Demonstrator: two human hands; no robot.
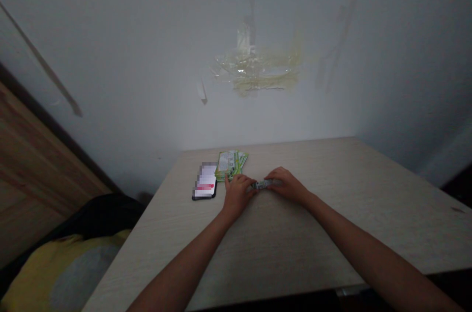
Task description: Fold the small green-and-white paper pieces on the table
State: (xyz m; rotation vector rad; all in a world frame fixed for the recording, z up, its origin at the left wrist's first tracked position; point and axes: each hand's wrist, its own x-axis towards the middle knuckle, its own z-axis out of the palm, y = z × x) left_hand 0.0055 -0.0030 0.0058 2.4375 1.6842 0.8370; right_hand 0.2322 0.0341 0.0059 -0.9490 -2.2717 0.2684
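Observation:
Between my two hands is a narrow, printed grey-green packet [261, 184], held just above or on the table; which of the two I cannot tell. My left hand [237, 195] pinches its left end with closed fingers. At the other end, the fingers of my right hand [288, 184] are closed on it too. Parts of the packet are hidden behind the fingertips. Just beyond my left hand lies a pile of green and white printed packets [227, 162], slightly fanned out. A phone [207, 182] with a lit screen rests left of the pile, close against it.
The pale wooden table [295, 253] meets a grey wall [147, 56] at its back edge. Clear, yellowed tape [258, 69] clings to the wall. Left of the table are a yellow and grey cushion-like thing [55, 268], dark fabric [106, 209] and a wooden panel [29, 155].

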